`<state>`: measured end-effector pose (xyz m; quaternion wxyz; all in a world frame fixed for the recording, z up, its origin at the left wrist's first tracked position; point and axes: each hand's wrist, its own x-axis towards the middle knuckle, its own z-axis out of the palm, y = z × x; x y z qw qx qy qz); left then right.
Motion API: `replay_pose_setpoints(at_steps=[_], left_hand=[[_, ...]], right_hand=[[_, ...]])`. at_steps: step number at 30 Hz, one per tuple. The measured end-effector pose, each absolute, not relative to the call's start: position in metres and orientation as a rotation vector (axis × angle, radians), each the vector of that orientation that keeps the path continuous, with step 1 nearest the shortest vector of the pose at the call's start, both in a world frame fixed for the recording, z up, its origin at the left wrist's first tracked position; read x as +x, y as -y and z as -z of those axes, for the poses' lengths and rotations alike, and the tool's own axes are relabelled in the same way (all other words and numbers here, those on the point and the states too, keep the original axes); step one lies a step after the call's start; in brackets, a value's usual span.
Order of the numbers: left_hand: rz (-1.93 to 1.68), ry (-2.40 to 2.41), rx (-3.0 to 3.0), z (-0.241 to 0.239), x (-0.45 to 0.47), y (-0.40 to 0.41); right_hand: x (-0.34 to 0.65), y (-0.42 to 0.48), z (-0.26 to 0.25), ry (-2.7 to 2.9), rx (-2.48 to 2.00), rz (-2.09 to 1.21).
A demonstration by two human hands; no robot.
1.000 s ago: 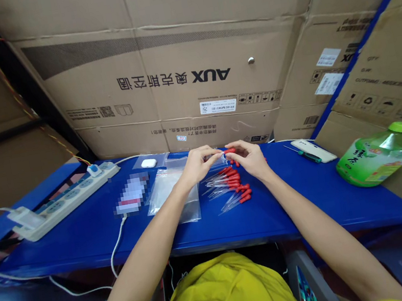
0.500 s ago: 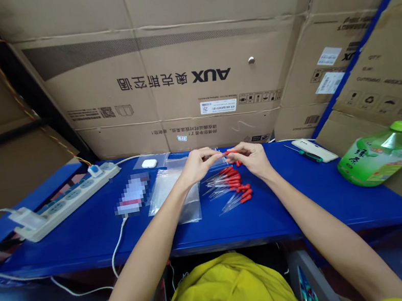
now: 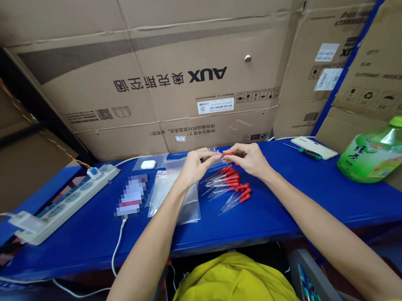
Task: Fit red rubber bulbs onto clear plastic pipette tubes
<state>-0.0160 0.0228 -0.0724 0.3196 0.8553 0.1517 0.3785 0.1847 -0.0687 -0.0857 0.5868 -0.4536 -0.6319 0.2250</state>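
Above the blue table [image 3: 84, 238], my left hand [image 3: 196, 165] and my right hand [image 3: 249, 158] meet, both pinched on one clear dropper with a red bulb [image 3: 226, 155]. The left fingers grip its clear tube end, the right fingers its red bulb. Just below the hands lies a pile of several red-bulb droppers [image 3: 230, 184]. Clear plastic bags [image 3: 172, 192] lie flat under my left wrist.
A white power strip [image 3: 65, 204] with cables runs along the left. A phone [image 3: 131, 196], an earbud case [image 3: 148, 164], a white device [image 3: 314, 147] and a green bottle [image 3: 375, 153] lie on the table. Cardboard boxes [image 3: 172, 72] wall the back.
Both hands stay pinched on the same dropper, shifting only slightly; the view has tilted a little.
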Motion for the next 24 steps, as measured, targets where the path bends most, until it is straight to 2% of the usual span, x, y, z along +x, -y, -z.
replay_pose_setpoints(at_steps=[9, 24], left_hand=[[-1.200, -0.498, 2.372, 0.0688, -0.0164, -0.0260], [-1.113, -0.418, 2.322, 0.0668, -0.0179, -0.0226]], right_hand=[[0.1830, 0.0652, 0.0810, 1.395, -0.995, -0.610], [0.1823, 0.0688, 0.0796, 1.327, -1.016, -0.682]])
